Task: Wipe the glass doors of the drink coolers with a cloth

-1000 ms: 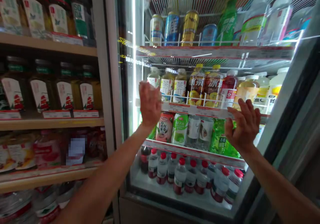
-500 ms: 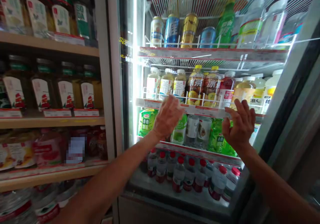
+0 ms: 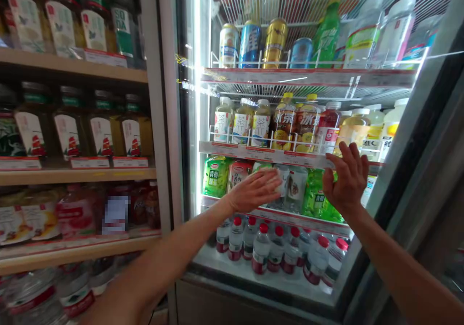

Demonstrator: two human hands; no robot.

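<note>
My left hand is stretched out flat in front of the lower drink shelf, fingers together and pointing right, slightly blurred. A pale patch shows at its fingertips; I cannot tell if it is a thin cloth or glare. Behind it are a red-labelled bottle and clear bottles. On the right, my right hand is raised with fingers spread, holding nothing, near the shelf's price rail and the green-labelled bottles. Whether either hand touches a glass door is unclear.
The lit drinks cooler has cans on top, tea bottles mid-height and red-capped water bottles at the bottom. At left stands a wooden shelf of bottles. The cooler's dark frame runs down the right.
My left hand has moved down and right, from the middle shelf's rail to in front of the lower row, and turned more sideways. My right hand has stayed nearly in place.
</note>
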